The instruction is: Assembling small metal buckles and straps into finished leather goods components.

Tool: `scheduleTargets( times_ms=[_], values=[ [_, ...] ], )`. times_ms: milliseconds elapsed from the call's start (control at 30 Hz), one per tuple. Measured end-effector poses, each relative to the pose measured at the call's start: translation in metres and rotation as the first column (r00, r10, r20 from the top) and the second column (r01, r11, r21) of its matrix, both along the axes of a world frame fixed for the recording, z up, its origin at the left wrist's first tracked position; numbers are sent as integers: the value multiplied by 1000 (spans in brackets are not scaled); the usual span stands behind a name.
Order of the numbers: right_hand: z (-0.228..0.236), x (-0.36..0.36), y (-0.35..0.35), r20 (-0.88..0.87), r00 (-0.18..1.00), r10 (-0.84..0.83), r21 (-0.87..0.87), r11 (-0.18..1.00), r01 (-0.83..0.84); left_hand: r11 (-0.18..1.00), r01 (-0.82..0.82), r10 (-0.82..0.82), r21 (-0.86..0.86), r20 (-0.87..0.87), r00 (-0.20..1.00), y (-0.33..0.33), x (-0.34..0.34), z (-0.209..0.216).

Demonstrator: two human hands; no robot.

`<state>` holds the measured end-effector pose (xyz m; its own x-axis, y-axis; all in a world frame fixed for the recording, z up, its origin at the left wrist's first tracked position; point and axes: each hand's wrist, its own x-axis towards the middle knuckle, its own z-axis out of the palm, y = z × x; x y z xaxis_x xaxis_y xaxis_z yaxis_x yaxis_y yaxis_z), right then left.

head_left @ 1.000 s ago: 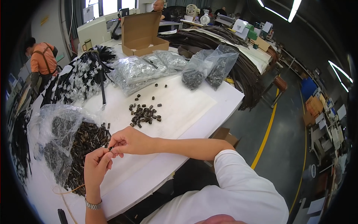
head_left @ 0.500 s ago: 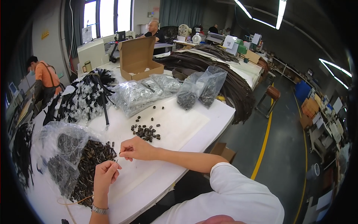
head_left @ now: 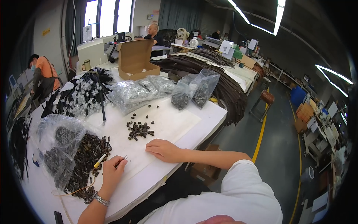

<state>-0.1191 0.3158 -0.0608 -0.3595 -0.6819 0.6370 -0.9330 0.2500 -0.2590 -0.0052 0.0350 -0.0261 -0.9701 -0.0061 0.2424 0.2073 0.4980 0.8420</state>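
Observation:
My left hand (head_left: 113,170), a metal watch (head_left: 101,199) on its wrist, is closed around a small dark tool with a thin pointed metal tip (head_left: 125,157); my fingers hide most of it. Beside its knuckles a yellow-and-white handle (head_left: 99,161) shows over a heap of small dark brown cylindrical pieces (head_left: 91,151). To the right, my right hand (head_left: 164,150) rests low over the white tabletop (head_left: 179,125), fingers outstretched and side by side, with nothing visible in them. A smaller group of dark short cylinders (head_left: 140,130) lies beyond both hands.
A clear plastic bag (head_left: 61,143) partly covers the heap. Farther back are filled plastic bags (head_left: 130,93), an open cardboard box (head_left: 138,59), and bundles of dark straps (head_left: 220,89). A thin tan cord (head_left: 67,193) lies at lower left. People work at other tables.
My hands have moved apart; the right has drawn back to the right and its fingers have straightened. The pointed tool and yellow handle now show at my left hand. The view has shifted slightly.

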Motion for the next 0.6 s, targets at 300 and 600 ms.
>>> scheduleTargets(
  times_ms=[300, 600],
  values=[
    [8, 1, -38, 53, 997, 52, 69, 996, -55, 938, -139, 131, 318, 48, 990, -11, -4, 2],
    [21, -12, -102, -24, 992, 126, 15, 992, -125, 810, -137, 206, 570, -57, 977, -31, -9, 0]
  ],
)
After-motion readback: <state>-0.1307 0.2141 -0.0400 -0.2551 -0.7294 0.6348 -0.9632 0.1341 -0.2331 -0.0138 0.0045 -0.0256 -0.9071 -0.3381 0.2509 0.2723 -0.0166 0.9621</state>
